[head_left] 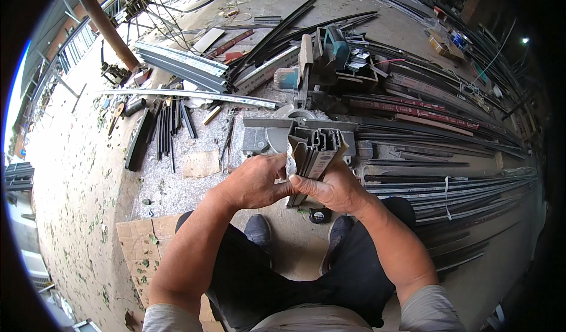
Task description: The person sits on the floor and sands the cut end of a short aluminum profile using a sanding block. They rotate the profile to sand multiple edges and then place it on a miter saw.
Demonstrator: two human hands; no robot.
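Both my hands are closed round a bundle of short metal profile pieces [315, 155], held tilted in front of me with the hollow cut ends facing up. My left hand [256, 178] grips its left side, the fingers partly hidden behind it. My right hand [335, 189] wraps the right side, its thumb lying across the front. Just beyond the bundle stands a mitre saw with a grey base [256, 138] and a teal motor housing [337, 46]. Below my hands, a black tape measure [319, 216] lies on the floor between my shoes.
Long dark profiles [436, 184] lie stacked on the right. Several short dark pieces [165, 128] rest on the floor at left, near a cardboard scrap [201, 164]. Larger grey profiles [183, 63] lie beyond them. A flattened cardboard sheet [141, 240] is by my left leg. A brown post [103, 22] stands far left.
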